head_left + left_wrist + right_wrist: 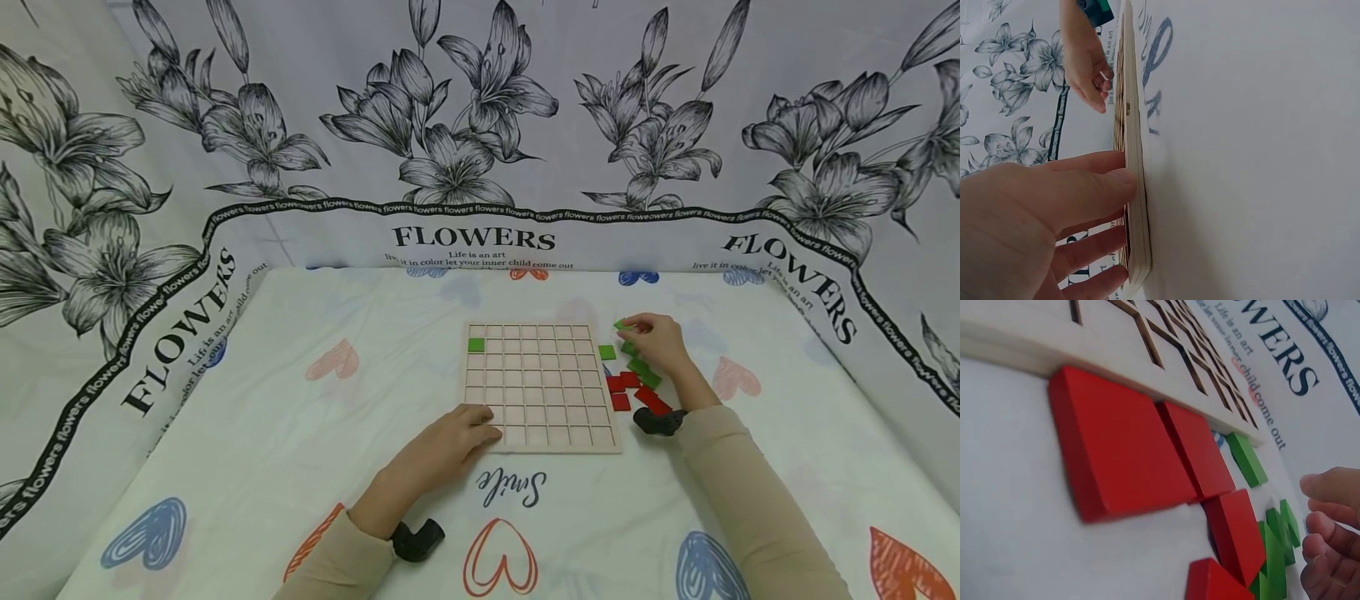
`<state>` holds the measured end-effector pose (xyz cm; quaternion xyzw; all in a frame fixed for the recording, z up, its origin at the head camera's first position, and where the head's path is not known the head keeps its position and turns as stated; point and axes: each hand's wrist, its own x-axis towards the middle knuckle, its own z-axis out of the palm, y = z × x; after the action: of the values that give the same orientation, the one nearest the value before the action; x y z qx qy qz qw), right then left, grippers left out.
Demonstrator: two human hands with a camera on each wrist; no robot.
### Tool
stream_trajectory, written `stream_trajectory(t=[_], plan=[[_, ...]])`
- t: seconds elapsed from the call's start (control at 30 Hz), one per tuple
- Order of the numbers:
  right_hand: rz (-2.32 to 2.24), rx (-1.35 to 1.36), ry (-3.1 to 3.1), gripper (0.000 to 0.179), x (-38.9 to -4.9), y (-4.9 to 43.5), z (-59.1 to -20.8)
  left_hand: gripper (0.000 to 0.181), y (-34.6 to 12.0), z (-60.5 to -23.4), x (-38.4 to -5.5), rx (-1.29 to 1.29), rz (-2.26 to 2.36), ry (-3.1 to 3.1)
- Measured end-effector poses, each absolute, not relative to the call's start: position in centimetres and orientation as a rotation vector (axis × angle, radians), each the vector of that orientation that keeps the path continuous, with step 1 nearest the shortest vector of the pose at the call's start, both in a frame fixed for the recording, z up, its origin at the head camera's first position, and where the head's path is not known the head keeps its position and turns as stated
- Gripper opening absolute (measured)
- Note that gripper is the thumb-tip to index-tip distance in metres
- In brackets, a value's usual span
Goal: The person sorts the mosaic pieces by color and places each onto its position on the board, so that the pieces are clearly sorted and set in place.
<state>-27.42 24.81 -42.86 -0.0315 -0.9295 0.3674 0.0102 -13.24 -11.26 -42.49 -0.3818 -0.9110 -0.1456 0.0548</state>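
While a white cloth backdrop printed with black flowers (457,125) fills the upper frame and a white tablecloth printed with blue and red hearts (225,467) covers the lower part, a squarish pale wooden grid board (540,383) lies flat right of centre, its raised strips dividing it into rows of small cells. One green square tile (476,344) sits in a cell near the board's upper left corner, in the leftmost column, second row from the top. At the lower left corner of the board, the left hand (450,437) rests with fingers fairly straight and spread, thumb against the wooden edge. Right of the board, the right hand (656,340) has thumb and fingers drawn together, pinching a thin green tile (619,325) at their tips. Below that hand, just beside the board's right edge, lie four glossy red square tiles (620,402), some touching one another; loose green tiles (607,352) lie above them, partly overlapping near the fingers.
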Motion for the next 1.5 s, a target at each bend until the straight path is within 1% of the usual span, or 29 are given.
stream_trajectory(t=[0.47, 0.77, 0.9, 1.13, 1.5], plan=[[1.149, -0.262, -2.943, 0.043, -27.9, 26.2, -43.0, 0.002, -11.2, -42.7, -13.2, -1.140, -0.436, -2.732], [1.135, -0.329, -2.949, 0.047, -27.9, 25.5, -42.7, 0.005, -10.6, -42.3, -12.9, -1.041, -0.395, -2.869], [1.082, -0.380, -2.984, 0.049, -28.0, 25.3, -42.8, 0.006, -10.5, -42.3, -12.8, -1.041, -0.334, -2.866], [1.038, -0.430, -2.989, 0.046, -28.0, 24.9, -42.9, 0.006, -10.6, -42.1, -12.5, -1.069, -0.282, -2.851], [1.099, -0.320, -2.990, 0.047, -27.3, 24.9, -42.6, 0.009, -11.9, -40.8, -11.5, -1.112, -0.324, -2.900]])
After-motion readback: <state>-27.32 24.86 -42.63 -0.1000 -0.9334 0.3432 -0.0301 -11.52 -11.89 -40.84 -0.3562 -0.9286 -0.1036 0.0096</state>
